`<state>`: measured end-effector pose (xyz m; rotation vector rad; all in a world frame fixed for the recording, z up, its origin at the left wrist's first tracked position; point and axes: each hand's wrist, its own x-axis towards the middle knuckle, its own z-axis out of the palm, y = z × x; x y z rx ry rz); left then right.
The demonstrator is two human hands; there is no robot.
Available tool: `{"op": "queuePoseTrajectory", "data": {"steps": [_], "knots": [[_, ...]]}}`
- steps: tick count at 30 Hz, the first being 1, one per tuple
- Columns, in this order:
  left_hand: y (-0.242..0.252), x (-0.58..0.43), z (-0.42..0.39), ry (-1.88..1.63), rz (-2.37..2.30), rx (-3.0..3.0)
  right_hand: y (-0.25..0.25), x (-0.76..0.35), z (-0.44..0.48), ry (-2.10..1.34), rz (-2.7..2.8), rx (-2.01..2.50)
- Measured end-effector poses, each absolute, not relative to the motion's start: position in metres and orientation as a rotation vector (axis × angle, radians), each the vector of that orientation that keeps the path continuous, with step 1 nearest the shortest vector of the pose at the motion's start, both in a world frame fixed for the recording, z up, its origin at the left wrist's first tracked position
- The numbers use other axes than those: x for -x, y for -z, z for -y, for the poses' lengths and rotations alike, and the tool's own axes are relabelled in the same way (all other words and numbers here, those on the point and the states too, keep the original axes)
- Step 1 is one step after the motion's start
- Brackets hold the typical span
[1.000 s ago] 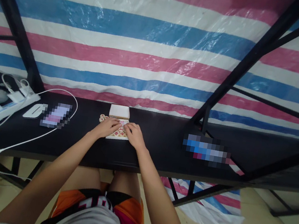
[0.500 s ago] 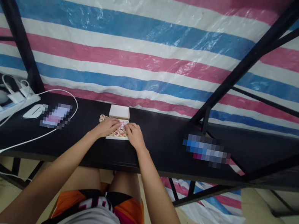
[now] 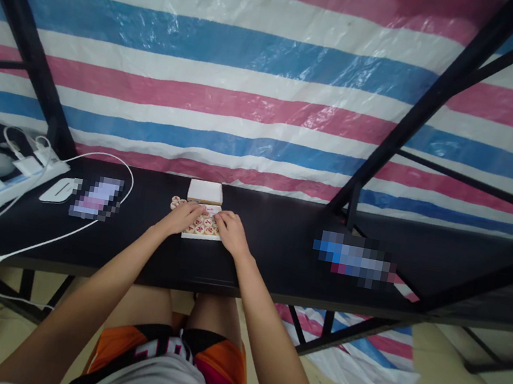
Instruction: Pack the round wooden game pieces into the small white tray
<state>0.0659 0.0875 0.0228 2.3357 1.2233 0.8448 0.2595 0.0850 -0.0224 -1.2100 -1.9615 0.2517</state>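
Observation:
A shallow white box (image 3: 200,237) on the black table holds round xiangqi pieces (image 3: 201,227) with red characters, packed side by side. My left hand (image 3: 184,216) lies over the box's left side, its fingers bent together at the far-left pieces; whatever is between the fingertips is hidden. My right hand (image 3: 232,233) is curled over the right rim, with its fingertips touching the box or the pieces there. Several loose xiangqi pieces (image 3: 176,202) sit just beyond my left hand, partly covered by it. Inside the far end of the box is a white strip with red marks.
A white box lid (image 3: 205,192) lies behind the box. Leftward are a blurred phone (image 3: 96,198), a white flat device (image 3: 58,190), a white cable (image 3: 44,242) and a power strip (image 3: 8,191). A blurred blue package (image 3: 351,256) is at right, near the black frame post (image 3: 398,134).
My left hand has shifted slightly left and away, uncovering more pieces in the box. My right hand has barely moved.

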Motion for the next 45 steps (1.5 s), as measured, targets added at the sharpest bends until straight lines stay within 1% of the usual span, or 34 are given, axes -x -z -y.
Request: {"op": "queuePoseTrajectory", "data": {"steps": [5,11,25,30,35,45], "knots": [[-0.0201,-0.0688,-0.0883,-0.911,-1.167,-2.348,0.0210,-0.2589,-0.0843,-0.248,1.959,1.217],[-0.0210,-0.0695,-0.0859,-0.805,-1.070,-2.323,0.0206,-0.2586,-0.0828,-0.233,1.964,1.217],[-0.0242,-0.0721,-0.0820,-0.796,-1.007,-2.392,0.0171,-0.2579,-0.0801,-0.203,1.929,1.230],[-0.0219,-0.0696,-0.0849,-0.900,-1.127,-2.353,0.0151,-0.2567,-0.0799,-0.219,2.009,1.193],[-0.0209,-0.0689,-0.0852,-0.813,-1.124,-2.339,0.0148,-0.2565,-0.0802,-0.217,2.023,1.181],[-0.0240,-0.0671,-0.0809,-0.819,-1.136,-2.341,0.0135,-0.2580,-0.0792,-0.216,2.006,1.196]]}}
